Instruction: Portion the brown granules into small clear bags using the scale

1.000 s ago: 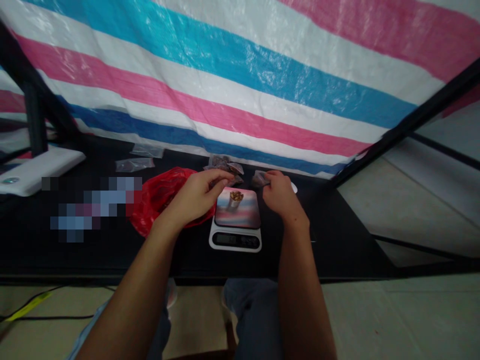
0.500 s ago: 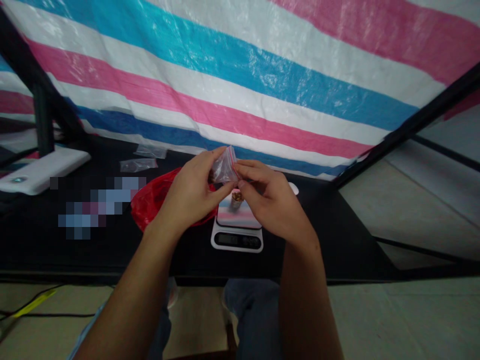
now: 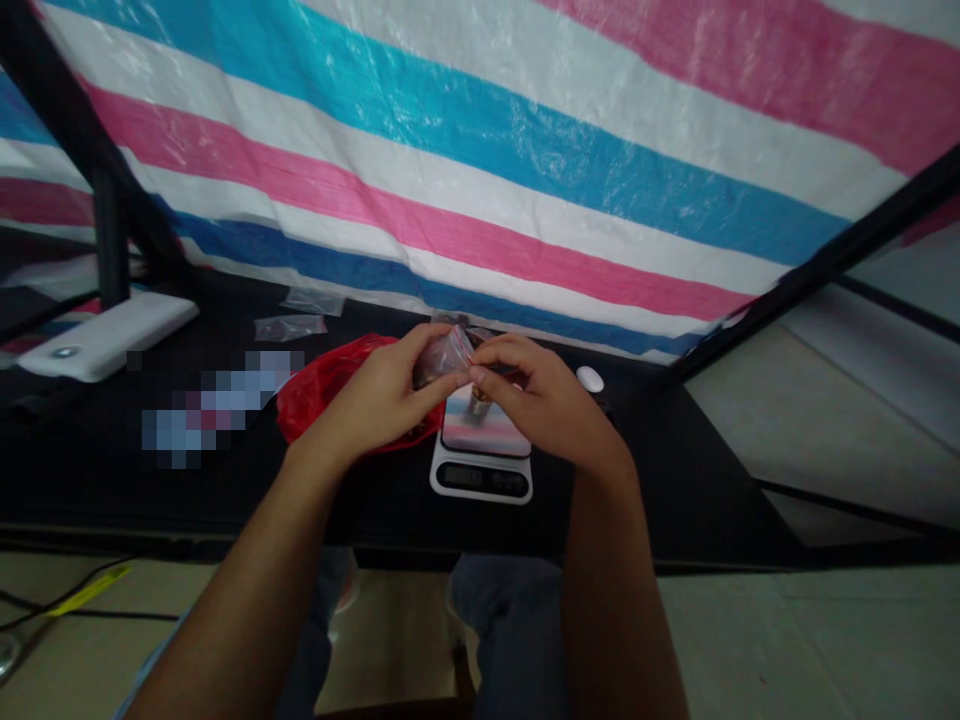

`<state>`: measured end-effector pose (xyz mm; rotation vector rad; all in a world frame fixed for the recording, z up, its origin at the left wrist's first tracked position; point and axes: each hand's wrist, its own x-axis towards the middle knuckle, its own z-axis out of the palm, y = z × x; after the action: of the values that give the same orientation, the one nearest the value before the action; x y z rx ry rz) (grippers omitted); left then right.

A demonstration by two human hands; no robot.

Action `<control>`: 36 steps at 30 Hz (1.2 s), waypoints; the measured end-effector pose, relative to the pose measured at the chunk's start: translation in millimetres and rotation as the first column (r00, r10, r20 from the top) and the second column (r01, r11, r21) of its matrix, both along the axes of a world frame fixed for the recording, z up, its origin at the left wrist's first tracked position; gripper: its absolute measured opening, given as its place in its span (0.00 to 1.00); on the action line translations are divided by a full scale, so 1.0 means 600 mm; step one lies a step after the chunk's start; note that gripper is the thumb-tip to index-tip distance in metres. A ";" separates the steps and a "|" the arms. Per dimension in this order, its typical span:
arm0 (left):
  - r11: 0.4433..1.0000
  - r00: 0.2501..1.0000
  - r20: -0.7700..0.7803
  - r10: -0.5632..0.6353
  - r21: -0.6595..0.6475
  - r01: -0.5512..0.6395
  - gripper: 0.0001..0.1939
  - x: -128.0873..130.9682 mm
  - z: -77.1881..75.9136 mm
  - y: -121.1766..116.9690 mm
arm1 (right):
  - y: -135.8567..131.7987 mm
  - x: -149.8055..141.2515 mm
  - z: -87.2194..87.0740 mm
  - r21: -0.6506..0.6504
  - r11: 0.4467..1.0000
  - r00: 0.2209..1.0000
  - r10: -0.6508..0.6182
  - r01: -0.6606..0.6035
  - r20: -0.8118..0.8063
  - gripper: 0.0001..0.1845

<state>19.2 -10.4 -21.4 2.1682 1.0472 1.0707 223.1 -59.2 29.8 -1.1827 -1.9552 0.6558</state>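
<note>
Both hands meet above a small white kitchen scale (image 3: 481, 476) on the black table (image 3: 675, 480). My left hand (image 3: 382, 395) and my right hand (image 3: 536, 400) pinch a small clear zip bag (image 3: 444, 357) between their fingertips, holding it just over the scale's shiny plate. A small cup of brownish bits (image 3: 478, 403) stands on the plate, mostly hidden behind my right fingers. A crumpled red plastic bag (image 3: 322, 385) lies on the table under my left wrist.
Clear small bags (image 3: 289, 326) lie at the back left, near a white flat device (image 3: 112, 335). A small white round thing (image 3: 590, 379) sits right of my hands. A striped pink, blue and white tarp (image 3: 525, 150) hangs behind the table. Black frame bars stand on both sides.
A second ago the hands were low at the back of the scale, apart. They came together holding the clear bag, lifted it, and now hold it slightly lower over the scale.
</note>
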 end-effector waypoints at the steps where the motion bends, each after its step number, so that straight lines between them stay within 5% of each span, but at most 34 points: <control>1: 1.000 1.000 -0.016 -0.014 -0.013 0.014 0.33 -0.001 0.000 0.000 | 0.002 0.001 -0.001 0.018 1.000 1.000 -0.006 0.005 0.015 0.07; 7: 0.991 0.995 -0.012 -0.102 -0.086 0.101 0.29 -0.003 0.002 -0.003 | 0.016 -0.002 -0.015 0.091 0.996 0.998 -0.025 0.020 0.059 0.06; 12: 0.989 0.993 -0.007 -0.117 -0.097 0.116 0.26 -0.008 0.002 -0.002 | 0.024 0.012 -0.025 0.041 0.999 0.997 -0.019 0.022 -0.078 0.11; 19: 0.993 0.954 -0.283 -0.095 -0.095 0.071 0.26 -0.018 -0.013 0.006 | 0.032 0.090 -0.052 -0.105 0.973 0.976 -0.198 0.206 0.089 0.13; 27: 0.988 0.931 -0.344 -0.125 -0.127 0.086 0.22 -0.006 -0.036 0.019 | 0.043 0.088 -0.088 -0.333 0.934 0.986 -0.083 0.128 0.147 0.23; 36: 0.993 0.913 -0.394 -0.102 -0.095 0.070 0.21 0.012 -0.034 0.014 | 0.053 0.076 -0.097 -0.305 0.951 0.996 -0.032 0.055 0.081 0.15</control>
<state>26.2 -2.1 -41.6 2.3998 1.1292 0.5438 268.9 -27.2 -28.6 -1.4524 -1.9293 0.9307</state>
